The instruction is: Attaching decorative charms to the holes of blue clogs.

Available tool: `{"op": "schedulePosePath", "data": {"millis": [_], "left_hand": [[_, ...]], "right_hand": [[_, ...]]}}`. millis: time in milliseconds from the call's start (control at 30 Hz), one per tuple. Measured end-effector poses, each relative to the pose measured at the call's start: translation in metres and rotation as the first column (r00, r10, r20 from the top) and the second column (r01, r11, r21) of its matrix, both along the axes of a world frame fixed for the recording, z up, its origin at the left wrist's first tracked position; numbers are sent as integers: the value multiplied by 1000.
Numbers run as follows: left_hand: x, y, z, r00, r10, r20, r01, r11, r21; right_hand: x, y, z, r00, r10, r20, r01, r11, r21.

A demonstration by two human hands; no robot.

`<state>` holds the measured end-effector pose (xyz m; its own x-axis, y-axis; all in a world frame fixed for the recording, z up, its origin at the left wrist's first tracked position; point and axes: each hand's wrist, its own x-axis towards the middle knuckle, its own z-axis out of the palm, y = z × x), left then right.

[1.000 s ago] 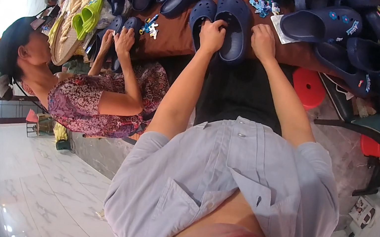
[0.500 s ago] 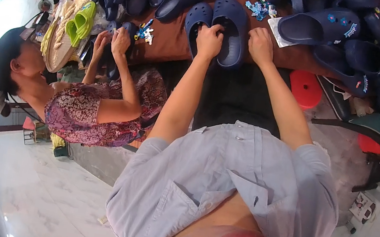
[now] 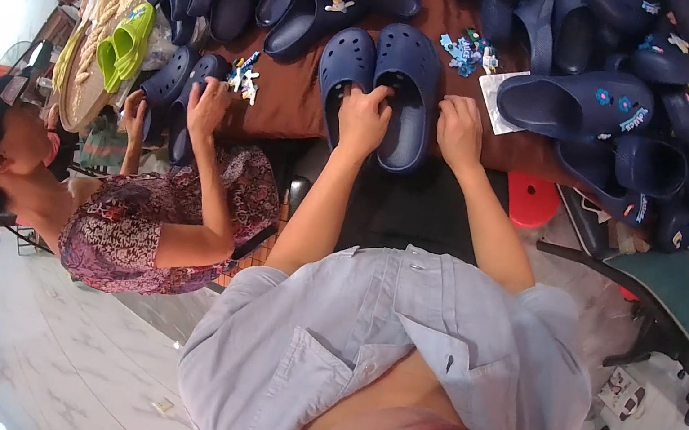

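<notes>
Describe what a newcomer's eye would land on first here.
Probably the pair of dark-blue, perforated, rubbery-looking clogs at centre, with the left hand at their openings. To the right spreads a heap of similar clogs, some with colourful charms; the lime-green, rubbery clogs at left break up all that blue.

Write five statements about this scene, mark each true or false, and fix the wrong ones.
1. The left hand grips the pair of navy clogs in front of it. True.
2. The right hand is inside a clog. False: it is at the edge of the brown tabletop, apart from that pair.
3. Colourful charms lie beyond the right hand. True.
4. The lime-green clogs are at the far right. False: the lime-green clogs are on the left, near the co-worker.
5. A red stool shows below the table edge, right of the right hand. True.
</notes>
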<state>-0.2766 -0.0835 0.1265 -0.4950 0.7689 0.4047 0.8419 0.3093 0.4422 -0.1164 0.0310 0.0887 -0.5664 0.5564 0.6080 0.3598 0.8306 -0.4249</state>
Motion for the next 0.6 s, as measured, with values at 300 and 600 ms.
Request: {"op": "schedulePosePath", "data": {"millis": [300,600], "left_hand": [[-1,1,5,999,-23,39,22,1000,21],[-1,0,4,998,-20,57,19,1000,11]], "right_hand": [[-6,9,1,997,18,-72,-25,995,-96],[-54,89,20,995,-88,-44,86,995,-58]]}}
